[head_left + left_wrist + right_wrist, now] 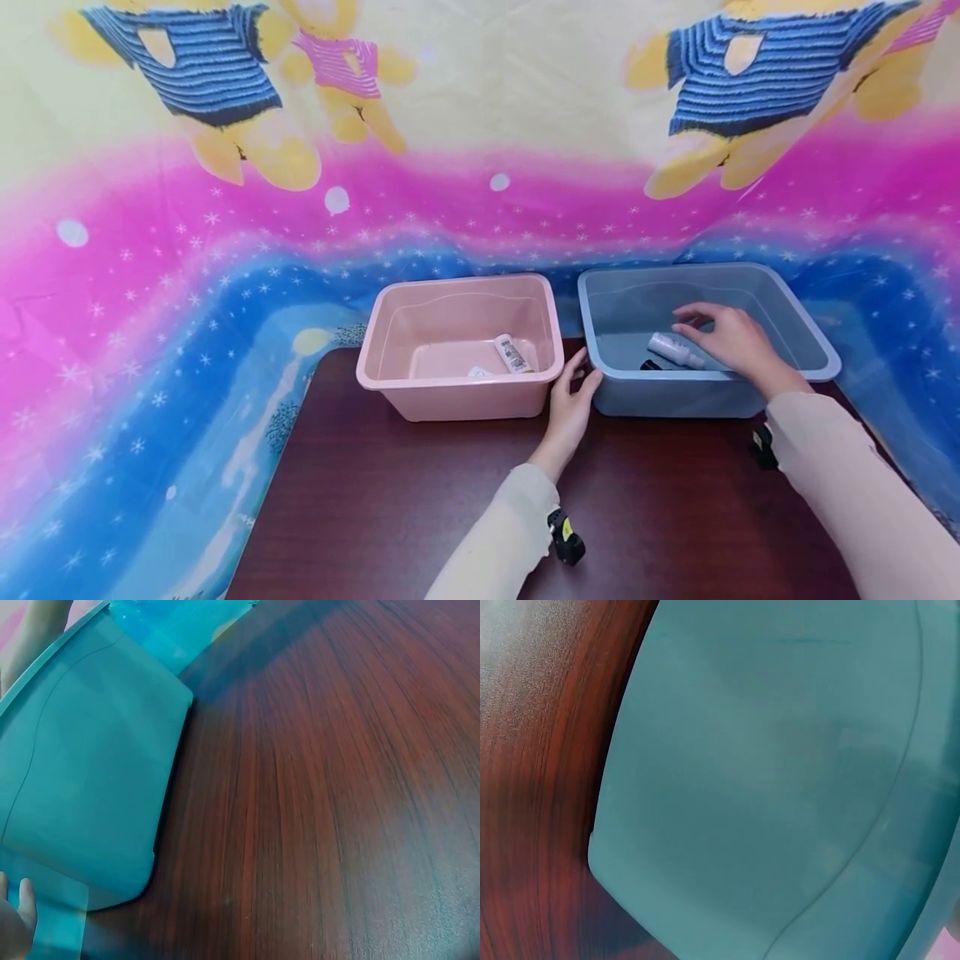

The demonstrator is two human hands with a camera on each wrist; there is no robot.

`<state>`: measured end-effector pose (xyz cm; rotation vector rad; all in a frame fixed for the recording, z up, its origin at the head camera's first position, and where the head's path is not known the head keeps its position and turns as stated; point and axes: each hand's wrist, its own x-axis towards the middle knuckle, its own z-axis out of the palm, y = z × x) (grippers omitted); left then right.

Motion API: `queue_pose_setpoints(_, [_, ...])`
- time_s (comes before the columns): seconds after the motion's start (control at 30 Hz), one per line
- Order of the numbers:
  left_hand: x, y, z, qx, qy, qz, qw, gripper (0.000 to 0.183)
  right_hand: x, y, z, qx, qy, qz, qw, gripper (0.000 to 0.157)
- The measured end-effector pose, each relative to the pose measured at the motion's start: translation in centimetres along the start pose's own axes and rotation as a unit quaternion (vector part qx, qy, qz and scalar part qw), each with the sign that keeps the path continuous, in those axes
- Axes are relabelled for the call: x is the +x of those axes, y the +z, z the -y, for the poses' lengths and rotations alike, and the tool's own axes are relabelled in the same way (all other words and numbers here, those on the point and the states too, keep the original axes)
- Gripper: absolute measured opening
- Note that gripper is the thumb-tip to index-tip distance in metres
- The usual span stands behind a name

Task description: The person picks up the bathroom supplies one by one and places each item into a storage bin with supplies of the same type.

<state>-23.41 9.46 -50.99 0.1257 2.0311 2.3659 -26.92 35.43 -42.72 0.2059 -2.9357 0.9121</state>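
My right hand (733,340) reaches over the front rim of the blue-grey bin (675,396), fingers bent loosely with nothing between them. Just below the fingertips lies a white bottle (671,348) with a narrower cap end, and beside it a small black item (651,365), partly hidden by the rim. My left hand (572,408) is at that bin's front left corner, in the gap between the two bins, thumb and fingers apart at the rim. In the left wrist view, some fingers of the left hand (16,922) show beside the bin's wall (97,750).
Left of the blue-grey bin stands a pink bin (468,404). Inside it are a white tube (513,354) and a small white item (480,372), mostly behind the rim. Both bins sit at the back of a dark wooden table (390,500), against a patterned cloth (480,192).
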Motion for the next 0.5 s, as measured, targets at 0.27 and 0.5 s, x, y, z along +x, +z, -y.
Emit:
queue_pose_setpoints(0.27, [-0.3,-0.5,0.4,0.011,0.019,0.010,0.9997,0.047,-1.4,0.0,0.1,-0.006,-0.004,-0.021,1.000,0.052])
queue_pose_setpoints(0.5, [-0.8,-0.8,0.5,0.019,0.027,0.013,0.9994,0.047,-3.0,-0.3,0.6,-0.004,-0.003,-0.081,0.997,0.042])
